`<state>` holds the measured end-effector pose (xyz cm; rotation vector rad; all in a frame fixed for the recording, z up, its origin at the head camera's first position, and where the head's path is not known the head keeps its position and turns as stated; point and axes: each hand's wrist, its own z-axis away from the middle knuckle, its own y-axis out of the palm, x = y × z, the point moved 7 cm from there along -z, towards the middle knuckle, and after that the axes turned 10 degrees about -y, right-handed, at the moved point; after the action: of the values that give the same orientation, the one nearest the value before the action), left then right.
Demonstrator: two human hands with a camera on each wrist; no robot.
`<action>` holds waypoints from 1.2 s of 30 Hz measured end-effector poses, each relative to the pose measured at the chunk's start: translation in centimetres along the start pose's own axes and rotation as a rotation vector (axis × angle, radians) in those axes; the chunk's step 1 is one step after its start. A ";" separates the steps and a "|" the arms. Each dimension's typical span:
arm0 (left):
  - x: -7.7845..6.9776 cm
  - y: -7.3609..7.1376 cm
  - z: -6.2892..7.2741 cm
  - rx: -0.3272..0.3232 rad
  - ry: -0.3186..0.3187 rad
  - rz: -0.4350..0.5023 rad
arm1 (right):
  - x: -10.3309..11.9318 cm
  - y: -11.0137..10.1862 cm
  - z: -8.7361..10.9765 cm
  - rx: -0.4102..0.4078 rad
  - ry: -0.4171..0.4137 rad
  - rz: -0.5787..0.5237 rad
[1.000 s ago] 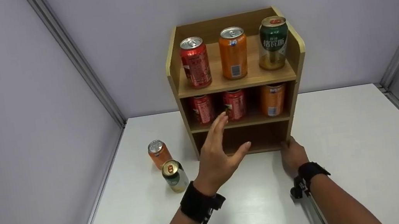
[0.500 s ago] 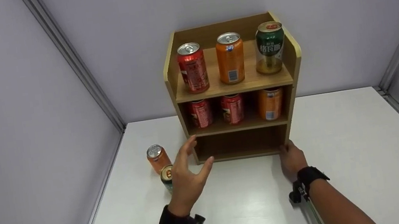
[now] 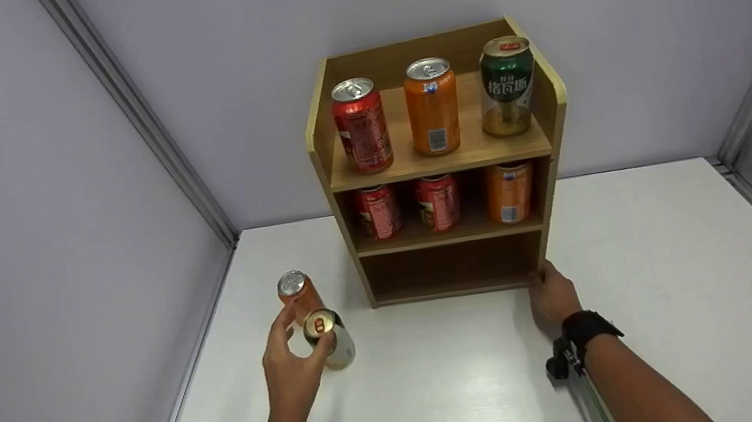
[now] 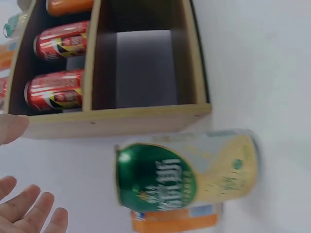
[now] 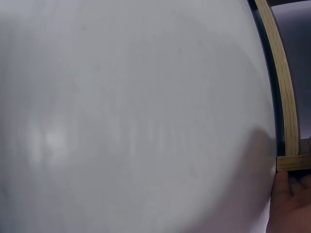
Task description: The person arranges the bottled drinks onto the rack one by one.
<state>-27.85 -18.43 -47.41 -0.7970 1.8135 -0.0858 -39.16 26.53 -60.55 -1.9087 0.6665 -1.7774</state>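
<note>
My left hand (image 3: 293,381) is at a green-and-white drink can (image 3: 342,344) standing on the table. In the head view its thumb and fingers spread to either side of the can's gold top; in the left wrist view they stand apart from the can (image 4: 187,172), with a gap. Just behind is an orange can (image 3: 303,295), partly covered by the hand and the front can. My right hand (image 3: 553,296) holds the lower right corner of a small wooden shelf (image 3: 450,239), fingers at the outer side of the panel. Much of this hand is cut off in the right wrist view.
On the top tier stand a red can (image 3: 363,132), an orange can (image 3: 433,111) and a green can (image 3: 507,89). Two red cans (image 3: 439,203) and an orange can (image 3: 511,196) are in the middle tier. Grey walls enclose the white table (image 3: 648,261).
My left hand has moved from in front of the shelf, left and down, to the green-and-white can. The right hand stays at the shelf's corner.
</note>
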 end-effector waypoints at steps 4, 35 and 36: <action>3.0 0.9 -0.1 0.069 -0.190 0.013 | 0.3 -0.1 0.1 0.000 0.006 0.000; 10.7 6.0 0.9 0.178 -0.462 0.067 | 0.2 -0.1 0.3 -0.037 -0.010 -0.036; 10.7 6.0 0.8 0.177 -0.460 0.067 | 0.2 -0.1 0.3 -0.038 -0.011 -0.039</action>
<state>-31.84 -19.45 -58.97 -0.5739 1.3739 -0.0162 -38.86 26.53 -60.35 -1.9678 0.6677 -1.7882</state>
